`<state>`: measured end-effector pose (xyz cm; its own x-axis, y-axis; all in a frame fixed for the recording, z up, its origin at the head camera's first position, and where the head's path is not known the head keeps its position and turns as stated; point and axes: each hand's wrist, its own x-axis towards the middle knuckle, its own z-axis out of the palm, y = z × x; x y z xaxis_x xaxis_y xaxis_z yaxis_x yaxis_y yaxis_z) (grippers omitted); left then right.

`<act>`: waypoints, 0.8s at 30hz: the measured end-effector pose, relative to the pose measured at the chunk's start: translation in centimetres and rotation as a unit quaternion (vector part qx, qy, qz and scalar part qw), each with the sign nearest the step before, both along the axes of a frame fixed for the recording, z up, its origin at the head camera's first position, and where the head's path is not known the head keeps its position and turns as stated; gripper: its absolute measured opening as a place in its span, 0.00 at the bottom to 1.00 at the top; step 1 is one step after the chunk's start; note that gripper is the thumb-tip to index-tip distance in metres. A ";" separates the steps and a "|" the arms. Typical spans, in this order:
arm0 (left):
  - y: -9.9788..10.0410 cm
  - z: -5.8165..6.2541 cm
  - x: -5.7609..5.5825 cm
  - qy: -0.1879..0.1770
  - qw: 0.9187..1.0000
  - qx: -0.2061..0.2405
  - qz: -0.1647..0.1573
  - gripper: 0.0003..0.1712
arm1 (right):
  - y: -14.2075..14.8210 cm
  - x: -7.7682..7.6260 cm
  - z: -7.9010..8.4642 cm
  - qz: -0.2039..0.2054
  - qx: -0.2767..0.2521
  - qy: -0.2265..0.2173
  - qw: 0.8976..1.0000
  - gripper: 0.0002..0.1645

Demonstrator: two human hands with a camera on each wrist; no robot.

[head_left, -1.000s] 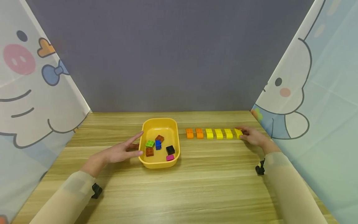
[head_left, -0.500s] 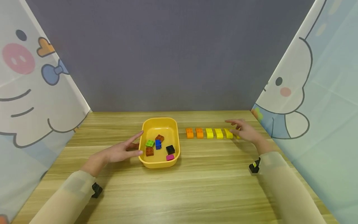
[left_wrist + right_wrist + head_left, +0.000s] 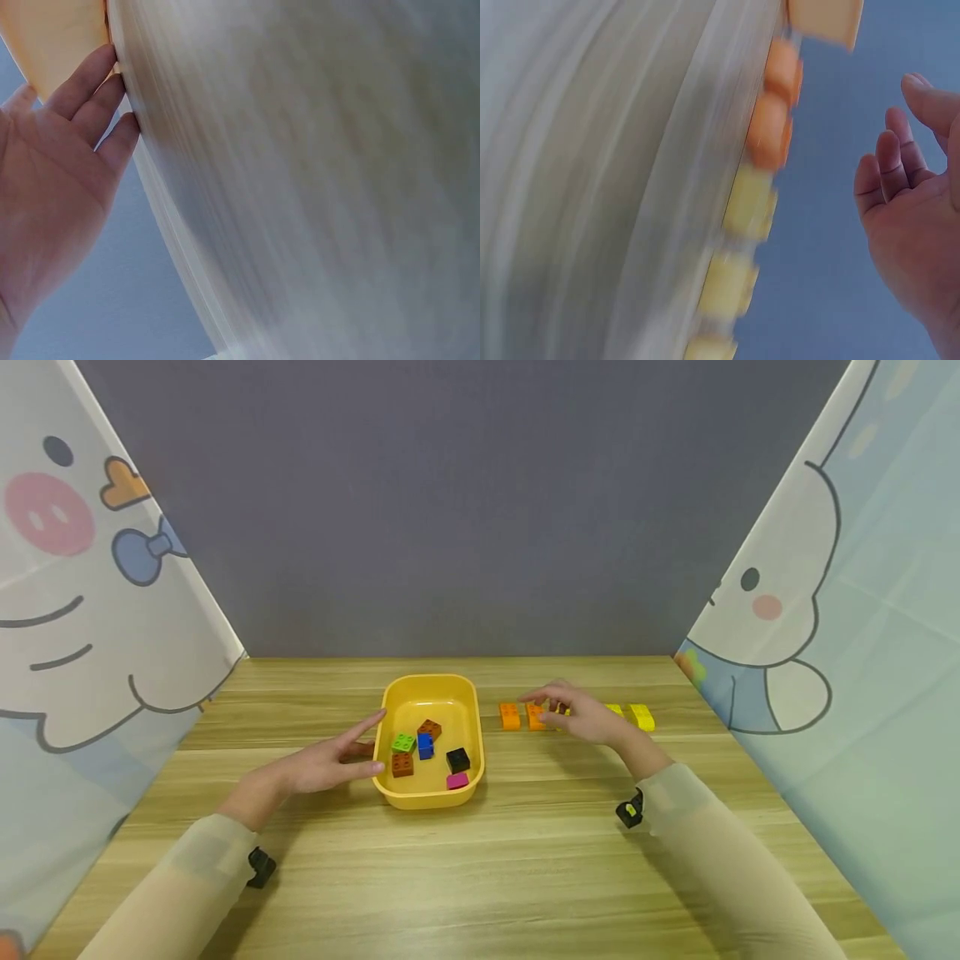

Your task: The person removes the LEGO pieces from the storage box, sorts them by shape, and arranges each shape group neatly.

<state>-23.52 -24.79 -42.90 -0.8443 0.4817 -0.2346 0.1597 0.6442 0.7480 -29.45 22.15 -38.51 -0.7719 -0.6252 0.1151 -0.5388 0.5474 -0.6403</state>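
My left hand [image 3: 326, 766] rests at the left side of a yellow tub [image 3: 429, 802], thumb and forefinger spread along its rim. Inside the tub lie a green brick [image 3: 403, 743], a blue brick [image 3: 425, 746], two brown bricks [image 3: 402, 765], a black brick [image 3: 458, 760] and a pink brick [image 3: 457, 782]. My right hand [image 3: 588, 717] passes above a row of toy bricks, fingers loosely bent and holding nothing. Two orange bricks [image 3: 510, 717] head the row. Yellow bricks [image 3: 642, 717] follow to the right, some of them hidden under the hand.
The wooden table [image 3: 450, 877] runs back to a grey panel [image 3: 457, 510]. Cartoon-printed cloths [image 3: 862, 693] stand along both sides. A small black camera [image 3: 629, 811] sits at the right wrist, another black camera [image 3: 261, 867] at the left.
My right hand has let go of the rightmost yellow brick and swept left over the row toward the tub. The left hand has stayed at the tub's rim.
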 end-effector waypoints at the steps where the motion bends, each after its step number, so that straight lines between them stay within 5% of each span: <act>1: 0.0 0.0 0.0 0.000 1.000 -0.001 -0.001 0.51 | -0.9 0.1 0.1 0.007 0.002 -0.004 1.000 0.22; 13: 0.1 0.0 -0.1 -0.013 1.000 0.016 -0.002 0.52 | -11.2 1.0 0.4 0.115 0.031 0.009 0.993 0.17; 24: -0.1 0.1 -0.1 -0.011 1.000 0.016 -0.007 0.51 | -16.0 0.2 -1.2 0.106 0.079 0.016 0.991 0.18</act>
<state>-23.59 -24.92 -42.81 -0.8325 0.5001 -0.2383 0.1508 0.6185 0.7712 -29.30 6.12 -39.66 -0.6191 -0.7849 0.0257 -0.6713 0.5121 -0.5358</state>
